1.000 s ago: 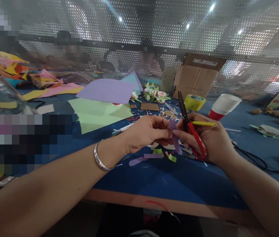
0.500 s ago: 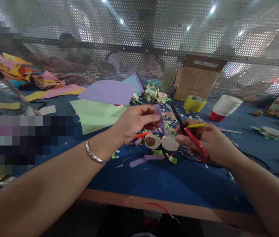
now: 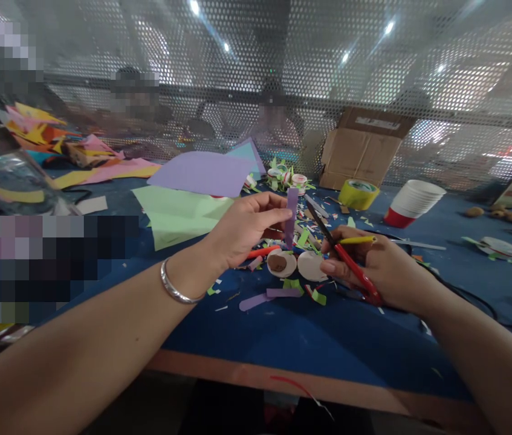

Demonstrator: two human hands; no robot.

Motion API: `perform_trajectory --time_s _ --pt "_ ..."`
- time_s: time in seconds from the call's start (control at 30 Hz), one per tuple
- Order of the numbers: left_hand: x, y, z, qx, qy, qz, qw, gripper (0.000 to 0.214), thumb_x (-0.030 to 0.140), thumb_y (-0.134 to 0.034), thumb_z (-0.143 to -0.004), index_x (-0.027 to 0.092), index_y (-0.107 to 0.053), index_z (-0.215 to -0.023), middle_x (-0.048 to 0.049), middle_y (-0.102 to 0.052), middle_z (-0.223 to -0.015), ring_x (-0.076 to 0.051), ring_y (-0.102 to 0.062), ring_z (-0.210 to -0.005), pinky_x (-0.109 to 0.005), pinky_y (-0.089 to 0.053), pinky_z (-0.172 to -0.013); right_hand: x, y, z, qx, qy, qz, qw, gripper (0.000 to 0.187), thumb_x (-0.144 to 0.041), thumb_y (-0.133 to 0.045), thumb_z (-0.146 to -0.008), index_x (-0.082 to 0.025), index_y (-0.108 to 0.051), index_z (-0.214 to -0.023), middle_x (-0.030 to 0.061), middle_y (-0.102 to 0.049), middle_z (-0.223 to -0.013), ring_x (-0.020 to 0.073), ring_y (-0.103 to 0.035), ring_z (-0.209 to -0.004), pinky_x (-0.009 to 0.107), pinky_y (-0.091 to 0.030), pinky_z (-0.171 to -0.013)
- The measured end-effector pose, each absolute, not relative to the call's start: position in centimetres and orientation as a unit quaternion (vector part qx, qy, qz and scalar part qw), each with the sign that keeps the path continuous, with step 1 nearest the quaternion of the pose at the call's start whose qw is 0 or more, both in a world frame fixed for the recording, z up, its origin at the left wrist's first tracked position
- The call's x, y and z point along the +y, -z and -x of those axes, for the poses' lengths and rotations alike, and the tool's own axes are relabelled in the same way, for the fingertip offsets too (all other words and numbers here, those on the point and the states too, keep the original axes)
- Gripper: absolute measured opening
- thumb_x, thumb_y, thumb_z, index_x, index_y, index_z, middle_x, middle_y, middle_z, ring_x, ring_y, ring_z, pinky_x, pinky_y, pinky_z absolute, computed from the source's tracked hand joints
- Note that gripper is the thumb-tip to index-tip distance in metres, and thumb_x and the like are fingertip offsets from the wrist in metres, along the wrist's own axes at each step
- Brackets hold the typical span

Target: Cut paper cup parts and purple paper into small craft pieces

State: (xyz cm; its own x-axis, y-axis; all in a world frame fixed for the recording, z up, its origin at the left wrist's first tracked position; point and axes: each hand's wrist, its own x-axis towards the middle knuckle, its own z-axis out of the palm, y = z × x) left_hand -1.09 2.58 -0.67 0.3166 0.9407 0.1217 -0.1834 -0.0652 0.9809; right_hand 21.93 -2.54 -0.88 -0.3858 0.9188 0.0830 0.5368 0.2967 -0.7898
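Note:
My left hand point(image 3: 244, 232) pinches a narrow purple paper strip point(image 3: 291, 215) and holds it upright above the blue table point(image 3: 283, 332). A silver bangle sits on that wrist. My right hand point(image 3: 382, 266) grips red-handled scissors point(image 3: 349, 260) with dark blades pointing up and left toward the strip, not touching it; a thin yellow stick point(image 3: 358, 240) lies across its fingers. Below the strip lie two round beige discs point(image 3: 296, 264), purple strips point(image 3: 269, 296) and green scraps.
Green point(image 3: 174, 214) and purple paper sheets point(image 3: 201, 172) lie at the left back. A yellow tape roll point(image 3: 358, 193), stacked white cups point(image 3: 412, 202) and a cardboard box point(image 3: 364, 148) stand behind. A black cable point(image 3: 473, 296) runs at right. Perforated screen beyond; people behind it.
My left hand lifted the purple strip away from the right hand and turned it upright. The scissors tilted lower, blades leaning left, and the right hand sank toward the table.

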Motion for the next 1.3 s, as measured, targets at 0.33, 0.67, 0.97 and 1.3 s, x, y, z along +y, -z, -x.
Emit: perform_trajectory --time_s 0.33,0.67,0.97,1.3 --pt "1.4 0.8 -0.6 0.359 -0.421 -0.482 0.679 0.017 0.006 -0.073 -0.077 0.014 -0.060 -0.070 0.0044 -0.063 -0.063 -0.006 -0.061 -0.053 -0.019 -0.051 -0.059 -1.9 2.3 -22.0 -0.784 -0.211 0.435 0.388 0.030 -0.037 -0.078 -0.081 -0.020 -0.061 -0.098 0.0013 -0.066 -0.093 0.0140 -0.060 -0.078 0.024 -0.048 -0.071" --pt "0.2 1.2 -1.6 0.364 -0.361 -0.455 0.728 0.009 0.004 -0.066 -0.082 0.010 -0.066 -0.075 -0.0043 -0.071 -0.066 -0.012 -0.072 -0.059 -0.022 -0.056 -0.064 -2.6 1.9 -21.2 -0.784 -0.198 0.435 0.396 0.018 -0.029 -0.077 -0.082 -0.019 -0.064 -0.090 -0.0015 -0.064 -0.076 0.0092 -0.058 -0.064 0.018 -0.048 -0.059" --pt "0.3 1.2 -1.3 0.321 -0.358 -0.491 0.726 0.009 0.009 -0.077 -0.075 0.012 -0.068 -0.075 -0.0034 -0.073 -0.070 -0.011 -0.071 -0.064 -0.017 -0.048 -0.057 -2.9 1.6 -20.7 -0.665 -0.383 0.481 0.425 0.037 -0.044 -0.081 -0.076 -0.019 -0.059 -0.093 -0.0035 -0.057 -0.067 0.0082 -0.051 -0.043 0.019 -0.043 -0.037" --pt "0.7 1.5 -1.1 0.375 -0.361 -0.539 0.663 0.014 0.021 -0.075 -0.080 0.014 -0.064 -0.074 -0.0075 -0.074 -0.069 -0.013 -0.070 -0.061 -0.016 -0.031 -0.042 -2.7 1.7 -20.8 -0.672 -0.382 0.469 0.427 0.035 -0.042 -0.081 -0.077 -0.020 -0.062 -0.095 -0.0035 -0.059 -0.066 0.0091 -0.052 -0.044 0.020 -0.042 -0.038"
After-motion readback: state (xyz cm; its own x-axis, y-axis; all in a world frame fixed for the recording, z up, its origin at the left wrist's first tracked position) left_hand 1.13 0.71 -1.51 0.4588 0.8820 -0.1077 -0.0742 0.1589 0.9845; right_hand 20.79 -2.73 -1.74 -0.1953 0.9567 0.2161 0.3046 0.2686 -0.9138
